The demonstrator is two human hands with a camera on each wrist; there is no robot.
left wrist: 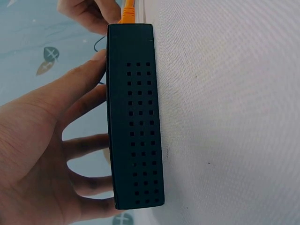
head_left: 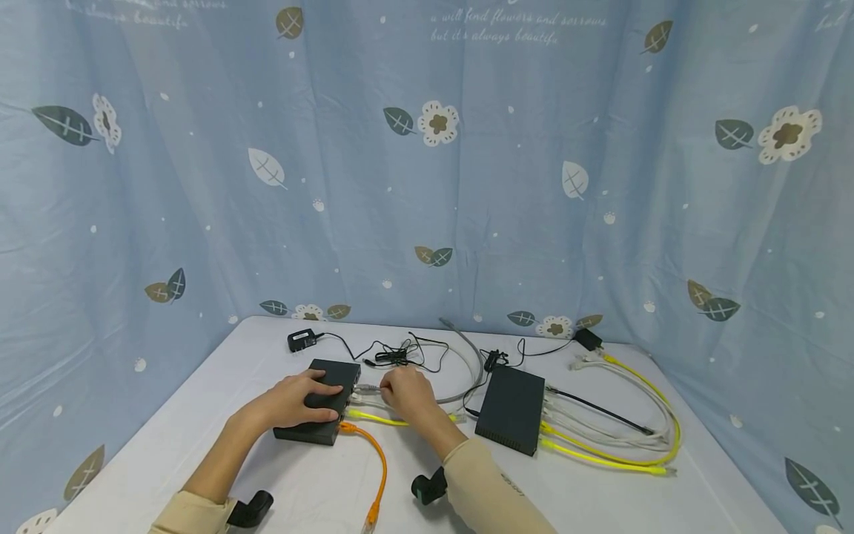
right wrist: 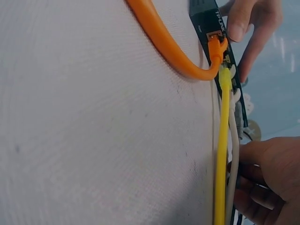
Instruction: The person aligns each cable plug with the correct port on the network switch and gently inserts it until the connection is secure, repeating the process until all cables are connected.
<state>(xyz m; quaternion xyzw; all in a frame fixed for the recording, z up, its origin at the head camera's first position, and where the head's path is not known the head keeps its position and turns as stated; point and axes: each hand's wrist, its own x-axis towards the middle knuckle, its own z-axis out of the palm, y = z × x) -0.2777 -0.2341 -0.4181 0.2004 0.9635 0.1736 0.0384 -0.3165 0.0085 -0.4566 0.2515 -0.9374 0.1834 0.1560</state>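
Note:
A black network switch [head_left: 323,423] lies on the white table, with TP-LINK lettering on its port side in the right wrist view. My left hand [head_left: 300,397] rests on its top, fingers spread and fairly straight; the left wrist view shows its vented side [left wrist: 138,122]. Beside the port side, my right hand [head_left: 408,393] pinches a grey network cable [head_left: 367,388] close behind its plug at the switch. Orange [right wrist: 216,49] and yellow [right wrist: 225,82] cables sit in ports of this switch, with white cable [right wrist: 233,122] alongside. The fingertips on the grey cable are partly hidden.
To the right stands a second black switch [head_left: 512,408] with yellow cables [head_left: 600,457], white ones and a black one. Power adapters [head_left: 302,340] and tangled black cords [head_left: 394,357] lie at the back. The orange cable's loose end [head_left: 371,517] points to the front edge.

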